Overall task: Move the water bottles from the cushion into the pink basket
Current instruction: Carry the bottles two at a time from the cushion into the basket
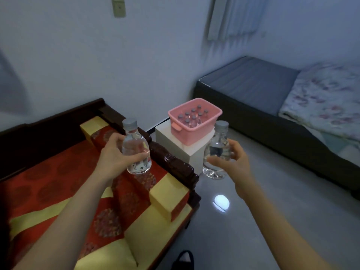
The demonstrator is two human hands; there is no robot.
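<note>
Seen from the head camera, we hold two clear water bottles upright, one in each hand. Our left hand (115, 152) is wrapped round the left bottle (136, 152) above the red-and-gold cushion (58, 182), and our right hand (233, 160) grips the right bottle (216, 152) over the floor. The hands are apart. Ahead and between them, the pink basket (196, 136) sits on a white box (187, 152) and holds several capped bottles (192, 115). A bed (253, 84) lies beyond our right hand.

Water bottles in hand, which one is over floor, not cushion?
The right bottle, in the right hand: grey floor lies behind its base; the left bottle, in the left hand, is against the red cushion.
</note>
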